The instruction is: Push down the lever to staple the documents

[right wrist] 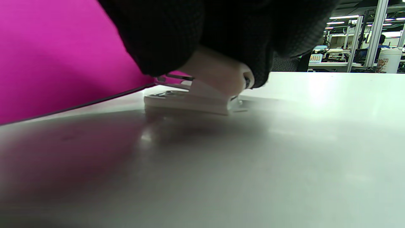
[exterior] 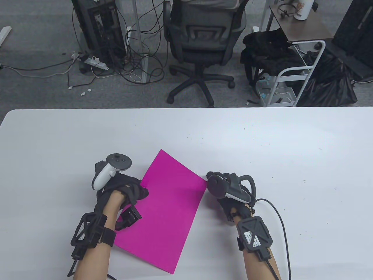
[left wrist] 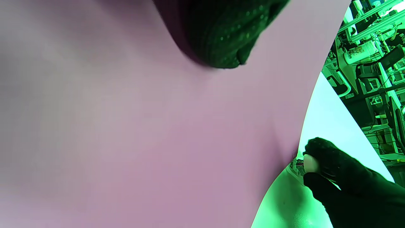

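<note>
A magenta paper sheet [exterior: 166, 210] lies slantwise on the white table [exterior: 262, 140]. My left hand [exterior: 131, 191] grips its left edge; in the left wrist view one gloved fingertip [left wrist: 221, 34] hangs over the sheet [left wrist: 142, 126]. My right hand [exterior: 230, 204] is at the sheet's right corner, its fingers hidden under the tracker. In the right wrist view the gloved fingers [right wrist: 190, 38] press on top of a small white stapler [right wrist: 196, 98] that stands on the table with the paper's corner [right wrist: 63, 57] in its mouth. The sheet rises away from the stapler.
Beyond the table's far edge stand an office chair [exterior: 204, 43], a computer tower with cables [exterior: 99, 32] and a white cart with black bags [exterior: 294, 67]. A black cable [exterior: 279, 218] runs from my right wrist across the table.
</note>
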`<state>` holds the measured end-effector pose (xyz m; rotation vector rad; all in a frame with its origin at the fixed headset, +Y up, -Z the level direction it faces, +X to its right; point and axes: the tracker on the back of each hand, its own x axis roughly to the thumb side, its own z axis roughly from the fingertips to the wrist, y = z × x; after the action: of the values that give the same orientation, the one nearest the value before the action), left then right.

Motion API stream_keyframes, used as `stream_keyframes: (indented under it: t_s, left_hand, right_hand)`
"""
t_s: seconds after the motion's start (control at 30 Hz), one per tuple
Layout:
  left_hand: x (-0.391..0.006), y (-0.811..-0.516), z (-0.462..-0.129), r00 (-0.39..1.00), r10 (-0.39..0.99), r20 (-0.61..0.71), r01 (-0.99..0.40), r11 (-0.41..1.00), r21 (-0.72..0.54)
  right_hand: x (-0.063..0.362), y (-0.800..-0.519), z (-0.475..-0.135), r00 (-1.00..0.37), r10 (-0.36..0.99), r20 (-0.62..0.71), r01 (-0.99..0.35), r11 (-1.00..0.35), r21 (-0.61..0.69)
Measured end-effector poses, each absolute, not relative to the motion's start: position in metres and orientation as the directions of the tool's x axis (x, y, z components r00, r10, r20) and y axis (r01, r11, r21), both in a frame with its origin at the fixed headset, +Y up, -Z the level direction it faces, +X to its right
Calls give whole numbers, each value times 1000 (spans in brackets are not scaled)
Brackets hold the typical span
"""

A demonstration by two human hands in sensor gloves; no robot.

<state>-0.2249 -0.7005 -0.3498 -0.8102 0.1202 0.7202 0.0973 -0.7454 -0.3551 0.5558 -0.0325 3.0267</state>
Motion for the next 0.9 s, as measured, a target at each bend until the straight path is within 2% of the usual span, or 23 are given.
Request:
stream_keyframes:
  t_s: [0.4,0.9]
  left_hand:
    - [-215,-705,-352,790,514,-334,-593,503,-629]
    - [-187,-722,-347,906,366,-213,-422,753,-505]
  right_hand:
    - [98,-745,-355,-933,62,354,-69,-998,-8]
    - [99,-745,-355,-932,70,356,-72,-997,6]
